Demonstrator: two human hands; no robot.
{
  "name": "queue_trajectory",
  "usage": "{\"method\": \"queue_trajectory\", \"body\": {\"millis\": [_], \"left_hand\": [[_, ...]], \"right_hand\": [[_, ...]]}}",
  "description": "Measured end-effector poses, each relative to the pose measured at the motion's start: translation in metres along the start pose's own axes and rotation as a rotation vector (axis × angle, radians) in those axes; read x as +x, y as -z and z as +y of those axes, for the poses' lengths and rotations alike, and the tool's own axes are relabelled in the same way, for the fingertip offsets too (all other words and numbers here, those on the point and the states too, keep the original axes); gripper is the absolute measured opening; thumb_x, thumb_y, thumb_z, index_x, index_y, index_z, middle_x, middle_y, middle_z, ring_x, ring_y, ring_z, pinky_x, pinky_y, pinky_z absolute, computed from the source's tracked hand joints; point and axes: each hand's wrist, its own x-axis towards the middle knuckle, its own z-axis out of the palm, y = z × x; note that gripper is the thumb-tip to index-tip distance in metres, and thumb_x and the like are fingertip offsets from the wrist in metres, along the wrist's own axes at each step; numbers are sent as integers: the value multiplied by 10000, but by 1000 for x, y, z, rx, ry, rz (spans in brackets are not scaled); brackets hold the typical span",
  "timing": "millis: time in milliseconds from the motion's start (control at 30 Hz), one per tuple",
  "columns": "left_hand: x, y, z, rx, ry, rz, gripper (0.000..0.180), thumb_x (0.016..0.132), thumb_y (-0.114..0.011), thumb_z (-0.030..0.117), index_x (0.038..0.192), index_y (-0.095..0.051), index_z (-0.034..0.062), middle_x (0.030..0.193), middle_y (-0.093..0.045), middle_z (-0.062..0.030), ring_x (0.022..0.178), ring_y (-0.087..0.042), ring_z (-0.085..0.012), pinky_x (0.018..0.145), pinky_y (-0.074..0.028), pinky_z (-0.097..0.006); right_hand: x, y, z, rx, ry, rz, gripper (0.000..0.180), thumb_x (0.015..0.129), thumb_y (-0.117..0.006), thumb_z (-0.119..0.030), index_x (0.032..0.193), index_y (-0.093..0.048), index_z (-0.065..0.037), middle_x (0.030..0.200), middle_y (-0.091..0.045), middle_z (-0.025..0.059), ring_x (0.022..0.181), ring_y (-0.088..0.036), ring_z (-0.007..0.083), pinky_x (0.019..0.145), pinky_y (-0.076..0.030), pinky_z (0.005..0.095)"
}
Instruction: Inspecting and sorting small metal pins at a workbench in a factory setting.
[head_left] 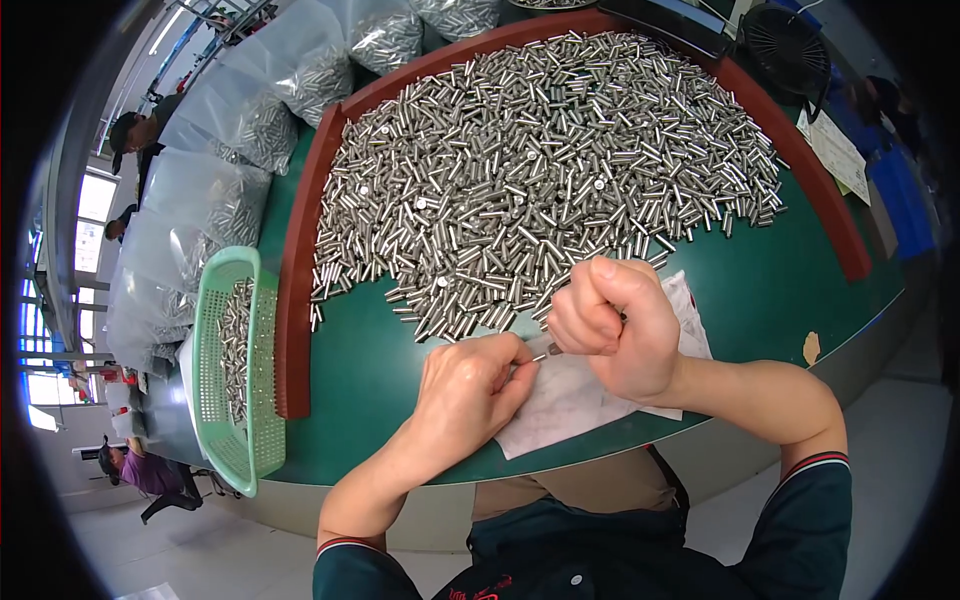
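Observation:
My left hand (468,385) pinches a small metal pin (551,350) by its end, over a white cloth (570,400) on the green table top (760,290). My right hand (612,325) is closed in a fist right beside it, its fingers curled over something I cannot make out, touching the pin's other end. Just beyond both hands lies a big heap of several short silver metal pins (540,160), spread across the table.
A dark red raised rim (296,290) borders the table. A green plastic basket (236,370) with pins hangs at its left. Clear bags of pins (250,120) lie at the back left. A black fan (790,45) stands at the back right. Other people sit far left.

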Motion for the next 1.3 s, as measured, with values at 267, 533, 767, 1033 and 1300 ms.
{"method": "queue_trajectory", "body": {"millis": [267,533,767,1033,1300], "left_hand": [[-1,0,0,-4,-8,4,67,672,-600,42,662,-534,33,477,-468,-74,415,-476,-226,397,-356,-329],[0,-2,0,-24,-20,-1,74,676,-593,34,655,-523,23,481,-466,-91,428,-483,-251,407,-367,-340],[2,-6,-1,29,-132,44,100,687,-579,31,644,-492,7,539,-495,-123,467,-499,-283,419,-376,-358],[3,19,-26,-1168,321,-99,68,810,-555,84,850,-525,39,779,-554,-31,516,-382,-21,463,-306,-162],[6,31,-30,-1571,430,-65,144,823,-447,76,927,-530,22,793,-552,-47,458,-284,-36,453,-247,-168]], "right_hand": [[-2,-4,2,-14,-17,13,402,867,-319,-224,484,-291,-104,403,-259,-18,376,-183,83,384,-173,244],[-5,-7,3,-94,-4,25,396,872,-318,-197,491,-281,-94,426,-252,-22,397,-196,81,398,-177,242],[-6,-14,8,-184,28,38,384,862,-336,-190,496,-277,-89,452,-243,-29,432,-216,76,426,-189,236],[-5,-8,10,-135,41,33,389,863,-324,-222,500,-270,-94,423,-252,-11,393,-181,86,400,-174,250],[-6,-13,15,-100,115,48,386,868,-316,-208,503,-274,-92,427,-253,-9,398,-188,89,408,-184,252]]}}
